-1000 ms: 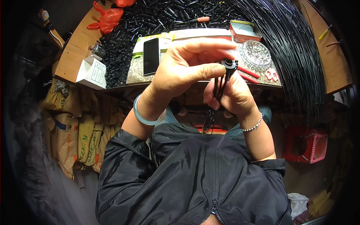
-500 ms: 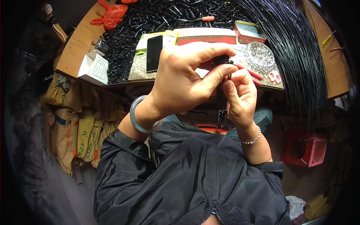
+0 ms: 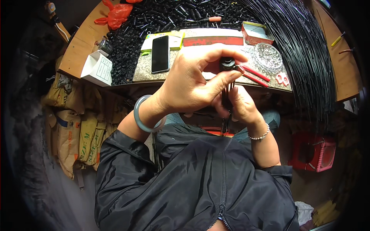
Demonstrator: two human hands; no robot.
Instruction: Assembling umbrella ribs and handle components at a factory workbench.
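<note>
Left hand (image 3: 189,86): fingers pinched on small black cap (image 3: 227,62), held above the table's (image 3: 81,50) near edge. Right hand (image 3: 241,106): fingers closed around thin black rods (image 3: 227,96) under the cap. Phone (image 3: 160,54) lies just left, red-handled pliers (image 3: 254,74) right.

The person wears a shiny black zip-front jacket (image 3: 200,184), sleeves pushed up above the wrists. Beyond the jacket's left cuff sits a pale green bangle (image 3: 143,115) (smooth, thick); beyond the right cuff, a thin beaded silver bracelet (image 3: 259,135).
</note>
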